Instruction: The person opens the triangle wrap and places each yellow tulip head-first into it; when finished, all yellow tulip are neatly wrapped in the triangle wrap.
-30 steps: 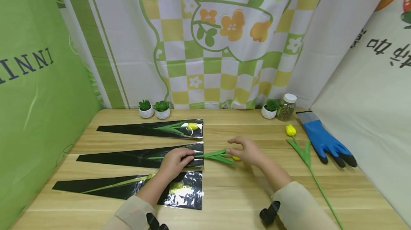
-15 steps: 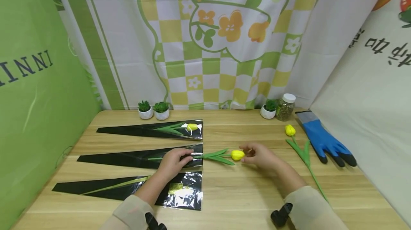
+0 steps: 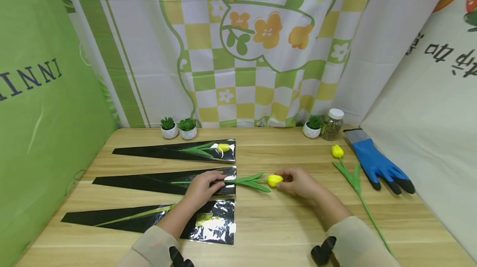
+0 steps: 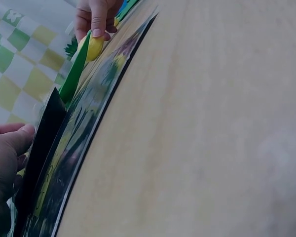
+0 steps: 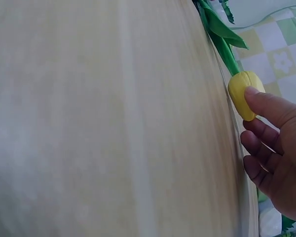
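A yellow artificial tulip (image 3: 274, 181) lies with its stem inside the middle black flower sleeve (image 3: 141, 182), while its leaves (image 3: 254, 181) and bloom stick out of the open right end. My right hand (image 3: 302, 183) pinches the bloom between thumb and fingers; in the right wrist view the thumb presses on the yellow petals (image 5: 244, 91). At the sleeve's mouth, my left hand (image 3: 204, 188) holds the clear film edge between thumb and fingers. The left wrist view shows the sleeve's edge (image 4: 47, 138) raised beside that thumb.
Above lies a sleeve (image 3: 149, 151) with a yellow tulip inside; below is another sleeve (image 3: 220, 221), partly under my left forearm. Another tulip (image 3: 354, 178) and a blue work glove (image 3: 376, 159) lie at right. Small potted plants (image 3: 188, 128) and a jar (image 3: 332, 125) line the back.
My right hand has moved right from above the bloom to its outer end and now pinches it. The middle sleeve has shifted slightly right. My left hand stays nearly in place.
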Action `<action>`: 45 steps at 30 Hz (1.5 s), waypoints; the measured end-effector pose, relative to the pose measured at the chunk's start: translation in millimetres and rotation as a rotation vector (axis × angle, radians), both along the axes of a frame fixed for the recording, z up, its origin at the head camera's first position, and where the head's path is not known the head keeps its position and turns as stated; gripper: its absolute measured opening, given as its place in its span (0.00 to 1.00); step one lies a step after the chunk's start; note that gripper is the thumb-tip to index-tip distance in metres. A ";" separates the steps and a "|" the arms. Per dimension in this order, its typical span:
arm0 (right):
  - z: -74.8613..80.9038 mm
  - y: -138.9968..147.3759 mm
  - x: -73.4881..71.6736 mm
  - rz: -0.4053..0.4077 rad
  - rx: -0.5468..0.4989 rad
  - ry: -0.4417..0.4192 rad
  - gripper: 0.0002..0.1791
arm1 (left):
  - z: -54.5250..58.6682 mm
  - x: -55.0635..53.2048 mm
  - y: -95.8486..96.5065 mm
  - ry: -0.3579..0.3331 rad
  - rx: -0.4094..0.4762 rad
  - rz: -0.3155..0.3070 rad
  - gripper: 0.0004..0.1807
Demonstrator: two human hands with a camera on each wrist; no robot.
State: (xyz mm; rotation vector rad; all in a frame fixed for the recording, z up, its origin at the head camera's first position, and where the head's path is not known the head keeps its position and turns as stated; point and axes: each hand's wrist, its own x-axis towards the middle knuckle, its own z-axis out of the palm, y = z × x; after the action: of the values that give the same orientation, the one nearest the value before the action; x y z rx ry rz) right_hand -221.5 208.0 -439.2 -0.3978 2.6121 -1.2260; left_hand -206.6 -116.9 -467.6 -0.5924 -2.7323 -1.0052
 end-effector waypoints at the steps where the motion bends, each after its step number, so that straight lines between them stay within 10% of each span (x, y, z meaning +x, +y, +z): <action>1: 0.0 -0.7 0.0 0.004 -0.001 0.006 0.18 | 0.1 -0.1 -0.1 -0.007 -0.002 -0.002 0.11; 20: 0.4 -35.3 -6.2 0.048 0.016 0.130 0.15 | 9.2 -0.4 3.3 -0.039 0.041 0.022 0.12; 45: -6.9 -96.9 -7.9 0.021 -0.012 0.091 0.16 | 16.6 -0.6 5.3 -0.081 0.063 0.022 0.13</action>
State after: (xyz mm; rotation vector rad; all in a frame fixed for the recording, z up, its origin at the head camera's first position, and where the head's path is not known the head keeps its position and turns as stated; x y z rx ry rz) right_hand -229.4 111.1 -446.1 -0.4932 2.6700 -1.2447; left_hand -207.2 -111.6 -450.9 -0.5212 -2.7577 -1.1291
